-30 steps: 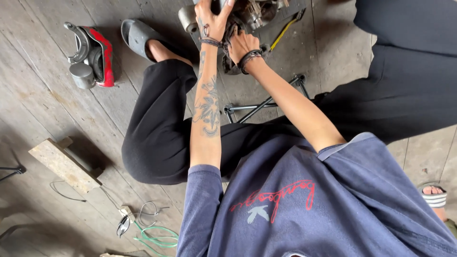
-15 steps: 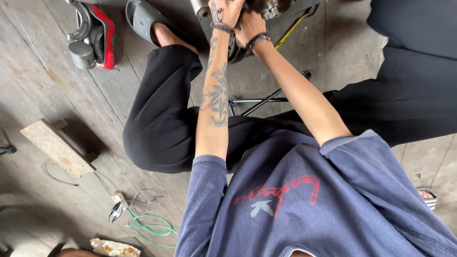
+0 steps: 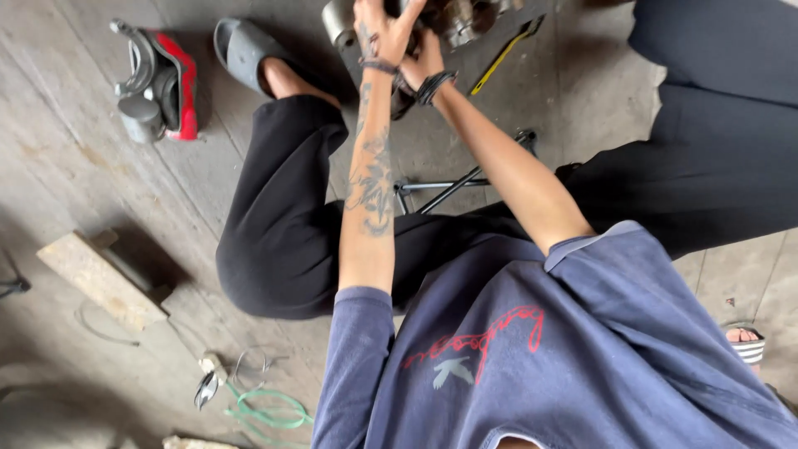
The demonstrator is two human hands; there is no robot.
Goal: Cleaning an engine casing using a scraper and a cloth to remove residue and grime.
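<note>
Both my arms reach forward to a greasy metal machine part (image 3: pixel 461 17) lying on the floor at the top edge of the view. My left hand (image 3: pixel 381 29), on the tattooed forearm with a wristband, clasps the part from above beside its grey cylindrical end (image 3: pixel 339 21). Just below and to the right, my right hand (image 3: pixel 422 60), with dark bands on the wrist, grips the same part. The fingers of both are partly cut off by the frame edge. I squat in black trousers and a blue shirt.
A yellow-handled tool (image 3: pixel 501 56) lies right of the part. A steel cross wrench (image 3: pixel 453 185) rests under my arms. At the left are a red and grey component (image 3: pixel 160 79), a grey slipper (image 3: pixel 243 50), a wooden block (image 3: pixel 100 278) and green wire (image 3: pixel 266 409). Someone's sandalled foot (image 3: pixel 744 345) shows at the right.
Both hands stay on the metal part, with the right hand drawn closer under the left. The view has shifted, so the hands now sit nearer the top edge.
</note>
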